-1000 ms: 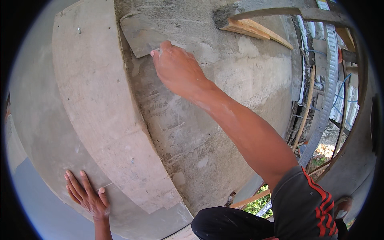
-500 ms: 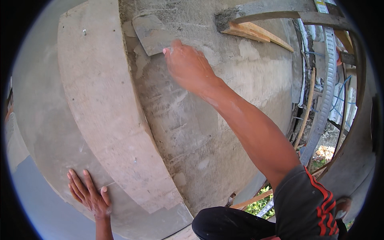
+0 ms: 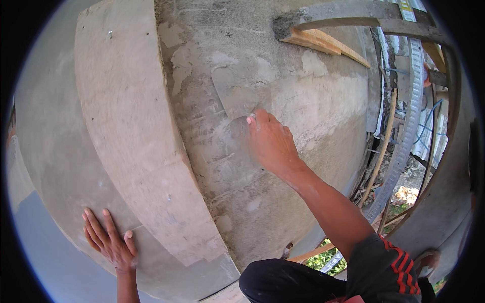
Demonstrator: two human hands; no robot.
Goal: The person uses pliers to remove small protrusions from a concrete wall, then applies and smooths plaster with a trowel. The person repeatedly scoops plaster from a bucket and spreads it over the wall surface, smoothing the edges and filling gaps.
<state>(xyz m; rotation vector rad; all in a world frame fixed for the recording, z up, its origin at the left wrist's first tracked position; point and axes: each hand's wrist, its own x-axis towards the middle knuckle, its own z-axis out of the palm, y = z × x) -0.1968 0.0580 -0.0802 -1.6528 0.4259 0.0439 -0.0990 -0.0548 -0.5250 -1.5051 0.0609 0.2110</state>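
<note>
My right hand (image 3: 274,143) is closed around a scraper with a wide, flat grey blade (image 3: 233,97); the handle is hidden inside my fingers. The blade lies against the rough, patchy cement surface (image 3: 298,126), angled up and left from the hand. Far to the lower left, my left hand (image 3: 112,241) rests flat with fingers spread on a smooth grey surface (image 3: 55,156). Between the two hands runs a long pale board (image 3: 131,116), its right edge bordering the rough cement.
A metal screw (image 3: 110,34) sticks up from the board near its top. At the upper right, wooden beams (image 3: 348,20) and a wedge-like timber (image 3: 323,43) meet the cement. A metal ladder-like rail (image 3: 411,96) and thin poles stand along the right. My knee (image 3: 288,280) is at the bottom.
My right hand and the scraper have moved down and to the right across the cement, away from the board's edge. My left hand stays in nearly the same place.
</note>
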